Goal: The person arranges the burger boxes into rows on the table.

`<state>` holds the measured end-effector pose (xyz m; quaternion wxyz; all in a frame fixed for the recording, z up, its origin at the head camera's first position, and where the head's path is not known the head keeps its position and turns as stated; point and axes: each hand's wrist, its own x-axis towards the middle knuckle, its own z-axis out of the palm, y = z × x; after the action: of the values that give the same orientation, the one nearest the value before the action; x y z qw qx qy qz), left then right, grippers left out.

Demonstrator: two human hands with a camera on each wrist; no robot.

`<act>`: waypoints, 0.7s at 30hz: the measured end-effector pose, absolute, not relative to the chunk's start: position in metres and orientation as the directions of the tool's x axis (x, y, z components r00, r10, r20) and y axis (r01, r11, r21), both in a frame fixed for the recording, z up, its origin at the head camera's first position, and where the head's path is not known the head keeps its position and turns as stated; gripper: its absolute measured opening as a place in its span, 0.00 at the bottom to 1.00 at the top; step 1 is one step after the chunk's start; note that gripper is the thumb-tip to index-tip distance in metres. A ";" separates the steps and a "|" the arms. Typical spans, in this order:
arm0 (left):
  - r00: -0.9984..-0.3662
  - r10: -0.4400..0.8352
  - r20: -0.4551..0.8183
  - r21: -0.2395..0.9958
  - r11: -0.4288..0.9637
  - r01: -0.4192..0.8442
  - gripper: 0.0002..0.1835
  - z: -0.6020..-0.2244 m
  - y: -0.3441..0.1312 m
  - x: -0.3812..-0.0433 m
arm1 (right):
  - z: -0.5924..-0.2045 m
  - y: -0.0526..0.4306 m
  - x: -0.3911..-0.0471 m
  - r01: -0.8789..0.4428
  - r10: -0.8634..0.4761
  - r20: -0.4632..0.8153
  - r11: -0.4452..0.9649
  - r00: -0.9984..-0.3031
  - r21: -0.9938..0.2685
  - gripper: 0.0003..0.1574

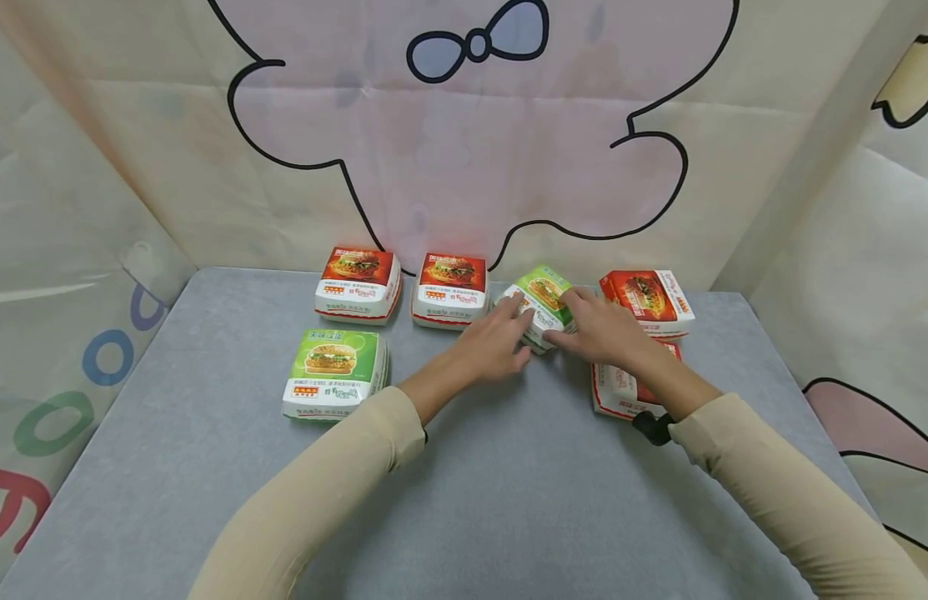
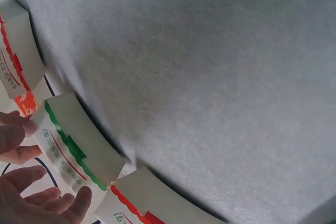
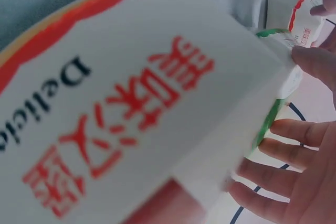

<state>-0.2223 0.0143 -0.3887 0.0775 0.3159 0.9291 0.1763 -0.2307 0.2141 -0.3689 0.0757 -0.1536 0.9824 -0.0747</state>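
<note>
A green-and-white burger box (image 1: 542,287) sits turned at an angle near the back of the table. My left hand (image 1: 494,337) is at its left front side, fingers spread, with fingertips at the printed front in the left wrist view. Along the box's right side lies my right hand (image 1: 602,329). In the right wrist view its thumb (image 3: 315,64) touches a corner, and its other fingers extend along the edge, fairly straight. Left of this box stands a red-and-white burger box (image 1: 450,287). Under my right forearm, another red-and-white box (image 1: 617,392) is partly hidden.
At the back left is a red-and-white box (image 1: 358,283), with a green-and-white box (image 1: 334,371) in front of it. A further red box (image 1: 647,300) stands at the back right. The grey table (image 1: 494,508) meets a cartoon-printed backdrop (image 1: 448,150) behind.
</note>
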 end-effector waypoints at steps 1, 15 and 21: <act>-0.792 0.609 -0.039 0.379 0.742 0.553 0.33 -0.389 0.014 -0.222 | -0.368 0.215 -0.231 -0.294 -0.317 -0.135 0.941 -0.939 -0.169 0.43; -0.791 0.605 -0.090 0.303 0.773 0.557 0.33 -0.390 0.016 -0.220 | -0.361 0.217 -0.234 -0.327 -0.349 -0.203 0.935 -0.915 -0.137 0.43; -0.781 0.621 -0.070 0.286 0.763 0.581 0.33 -0.392 0.016 -0.219 | -0.359 0.216 -0.235 -0.347 -0.363 -0.206 0.931 -0.909 -0.112 0.42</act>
<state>-0.2193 0.0160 -0.3916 0.0804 0.3211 0.9353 0.1250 -0.2346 0.2162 -0.3594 0.1122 -0.1818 0.9762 -0.0367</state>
